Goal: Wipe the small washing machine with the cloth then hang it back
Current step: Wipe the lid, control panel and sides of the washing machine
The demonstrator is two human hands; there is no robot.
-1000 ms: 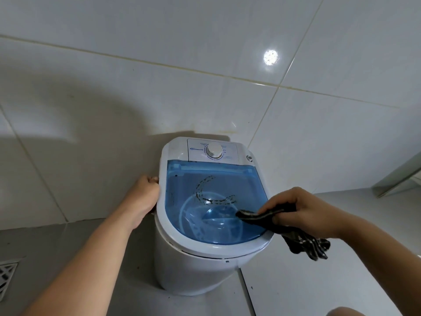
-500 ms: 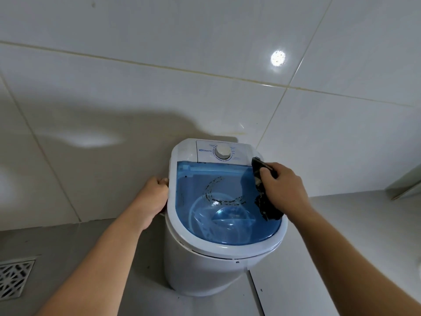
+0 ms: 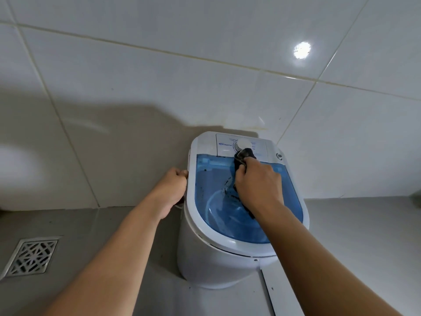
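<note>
Right hand (image 3: 258,182) grip bunches the cloth (image 3: 243,157) — its tip at the dial (image 3: 242,145).

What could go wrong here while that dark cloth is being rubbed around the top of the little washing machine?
The cloth in the right hand is right against the white dial, so a hard swipe might turn it. The small washing machine stands on the floor, braced only by the left hand gripping its side; a strong push could tip or slide it. Pressing down on the blue lid could also strain it.
</note>
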